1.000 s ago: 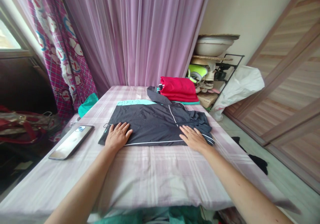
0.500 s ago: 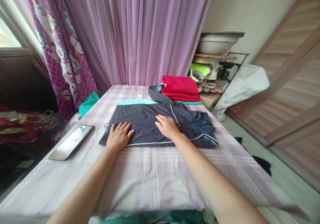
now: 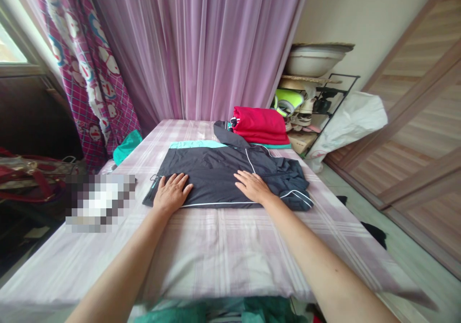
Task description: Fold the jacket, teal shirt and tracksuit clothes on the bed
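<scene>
A dark folded jacket (image 3: 216, 169) with white piping and a teal band lies flat on the table covered in a pale pink checked cloth (image 3: 223, 251). My left hand (image 3: 171, 192) rests palm down on the jacket's near left corner, fingers spread. My right hand (image 3: 253, 185) lies flat on the jacket near its front edge, right of the middle, fingers stretched out. Neither hand holds anything.
A folded red garment (image 3: 260, 125) sits on a teal one at the table's far right. A blurred flat object (image 3: 98, 202) lies at the left edge. Purple curtains (image 3: 194, 49) hang behind. A shoe rack (image 3: 309, 107), white bag (image 3: 351, 121) and wooden sliding doors (image 3: 421, 121) stand on the right.
My right hand slid from the jacket's right end leftward to the middle, then came back slightly toward the front edge. My left hand stayed in place.
</scene>
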A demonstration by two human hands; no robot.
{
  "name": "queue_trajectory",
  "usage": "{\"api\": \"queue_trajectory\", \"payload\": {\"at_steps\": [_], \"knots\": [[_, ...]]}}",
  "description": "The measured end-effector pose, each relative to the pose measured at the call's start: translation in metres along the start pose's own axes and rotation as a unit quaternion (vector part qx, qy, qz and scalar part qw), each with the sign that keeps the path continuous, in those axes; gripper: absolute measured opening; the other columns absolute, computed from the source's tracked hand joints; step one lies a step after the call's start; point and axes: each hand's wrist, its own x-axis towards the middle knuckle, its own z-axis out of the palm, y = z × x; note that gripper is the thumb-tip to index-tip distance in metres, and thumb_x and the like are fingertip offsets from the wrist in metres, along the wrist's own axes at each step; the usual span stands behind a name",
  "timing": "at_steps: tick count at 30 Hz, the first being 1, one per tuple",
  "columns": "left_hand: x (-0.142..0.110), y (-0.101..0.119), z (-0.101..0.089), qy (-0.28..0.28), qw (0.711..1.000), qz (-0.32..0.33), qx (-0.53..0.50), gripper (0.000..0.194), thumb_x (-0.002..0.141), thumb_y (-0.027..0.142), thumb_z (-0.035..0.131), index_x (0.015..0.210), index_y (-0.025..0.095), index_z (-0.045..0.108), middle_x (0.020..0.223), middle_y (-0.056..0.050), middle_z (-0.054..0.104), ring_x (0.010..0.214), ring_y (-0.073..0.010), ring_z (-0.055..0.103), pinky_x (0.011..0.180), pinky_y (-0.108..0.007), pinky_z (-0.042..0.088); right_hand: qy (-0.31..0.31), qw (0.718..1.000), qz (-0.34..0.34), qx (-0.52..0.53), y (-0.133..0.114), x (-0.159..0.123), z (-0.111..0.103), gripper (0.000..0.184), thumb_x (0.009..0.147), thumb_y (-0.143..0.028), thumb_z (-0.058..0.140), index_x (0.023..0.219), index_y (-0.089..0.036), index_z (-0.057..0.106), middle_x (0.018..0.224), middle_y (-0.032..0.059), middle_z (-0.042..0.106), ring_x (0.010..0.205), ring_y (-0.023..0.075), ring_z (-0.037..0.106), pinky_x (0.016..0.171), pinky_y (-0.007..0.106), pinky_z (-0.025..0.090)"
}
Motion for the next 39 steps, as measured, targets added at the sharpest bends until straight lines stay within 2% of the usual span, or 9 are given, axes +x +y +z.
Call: {"api": "queue_trajectory", "payload": {"at_steps": [6, 11, 14, 17, 19, 23, 29, 35, 39], "knots": [[-0.001, 0.001, -0.001, -0.004, 1.000, -0.001, 0.004, 0.051, 0.099, 0.049, 0.034, 0.142, 0.028, 0.051, 0.151, -0.005, 0.050, 0.142, -0.0288, 0.040, 0.118, -0.058, 0.022, 0.114, 0.991, 0.056, -0.041, 0.077, -0.051, -0.005, 0.041, 0.098, -0.029, 0.037, 0.115, -0.021, 0.073, 0.126, 0.0091, 0.070, 0.117, 0.0219, 0.063, 0.102, 0.037, 0.044], [0.004, 0.002, -0.005, -0.019, 1.000, -0.005, 0.017, 0.051, 0.098, 0.049, 0.035, 0.140, 0.028, 0.053, 0.150, -0.005, 0.051, 0.141, -0.0296, 0.041, 0.118, -0.058, 0.023, 0.220, 0.967, 0.125, -0.038, 0.109, -0.089, -0.008, 0.036, 0.093, -0.030, 0.043, 0.086, -0.019, 0.076, 0.094, 0.0124, 0.076, 0.088, 0.0243, 0.069, 0.082, 0.036, 0.049], [0.010, 0.004, -0.014, -0.050, 0.998, -0.009, 0.027, 0.048, 0.098, 0.048, 0.037, 0.135, 0.027, 0.058, 0.147, -0.007, 0.054, 0.137, -0.0309, 0.046, 0.115, -0.060, 0.026, 0.244, 0.964, 0.097, 0.052, 0.124, -0.106, -0.003, 0.028, 0.087, -0.028, 0.048, 0.091, -0.023, 0.076, 0.097, 0.0083, 0.076, 0.093, 0.0239, 0.069, 0.085, 0.037, 0.051], [0.017, 0.015, -0.022, -0.054, 0.997, -0.010, 0.050, 0.046, 0.097, 0.048, 0.037, 0.124, 0.024, 0.065, 0.141, -0.011, 0.059, 0.132, -0.0317, 0.052, 0.112, -0.061, 0.029, 0.233, 0.962, 0.039, 0.139, 0.137, -0.116, 0.002, 0.031, 0.080, -0.025, 0.054, 0.103, -0.025, 0.075, 0.109, 0.0063, 0.075, 0.105, 0.0237, 0.067, 0.093, 0.039, 0.052], [0.021, 0.029, -0.025, -0.030, 0.997, -0.008, 0.065, 0.045, 0.097, 0.047, 0.039, 0.122, 0.022, 0.066, 0.142, -0.012, 0.058, 0.133, -0.0320, 0.050, 0.113, -0.060, 0.029, 0.239, 0.960, 0.016, 0.145, 0.139, -0.118, 0.002, 0.035, 0.078, -0.024, 0.056, 0.107, -0.024, 0.074, 0.114, 0.0067, 0.074, 0.113, 0.0249, 0.064, 0.097, 0.042, 0.050], [0.033, 0.076, -0.022, -0.012, 0.998, 0.038, 0.038, 0.047, 0.098, 0.044, 0.040, 0.137, 0.024, 0.056, 0.148, -0.010, 0.053, 0.140, -0.0306, 0.042, 0.116, -0.059, 0.026, 0.262, 0.963, -0.001, 0.065, 0.124, -0.114, -0.005, 0.027, 0.083, -0.022, 0.056, 0.099, -0.026, 0.077, 0.109, 0.0067, 0.075, 0.114, 0.0271, 0.062, 0.098, 0.048, 0.047], [0.060, 0.137, -0.005, -0.039, 0.986, 0.158, -0.024, 0.047, 0.100, 0.047, 0.035, 0.140, 0.030, 0.053, 0.149, -0.004, 0.052, 0.141, -0.0266, 0.043, 0.119, -0.057, 0.024, 0.164, 0.986, -0.006, 0.034, 0.103, -0.118, -0.016, 0.039, 0.084, -0.012, 0.048, 0.110, -0.027, 0.074, 0.114, 0.0045, 0.073, 0.111, 0.0224, 0.061, 0.094, 0.041, 0.048], [0.080, 0.151, 0.018, -0.060, 0.981, 0.181, -0.026, 0.050, 0.100, 0.048, 0.033, 0.143, 0.031, 0.050, 0.153, -0.005, 0.047, 0.143, -0.0288, 0.038, 0.117, -0.058, 0.026, 0.177, 0.984, 0.019, 0.019, 0.104, -0.116, -0.018, 0.031, 0.090, -0.017, 0.048, 0.097, -0.026, 0.077, 0.102, 0.0047, 0.076, 0.096, 0.0213, 0.065, 0.085, 0.035, 0.049], [0.099, 0.142, 0.016, -0.060, 0.980, 0.189, -0.010, 0.045, 0.099, 0.043, 0.039, 0.140, 0.029, 0.053, 0.147, -0.005, 0.055, 0.136, -0.0278, 0.047, 0.117, -0.056, 0.026, 0.213, 0.973, 0.084, 0.007, 0.107, -0.114, -0.014, 0.030, 0.091, -0.019, 0.048, 0.096, -0.026, 0.077, 0.100, 0.0044, 0.076, 0.092, 0.0208, 0.066, 0.083, 0.033, 0.049]]}}
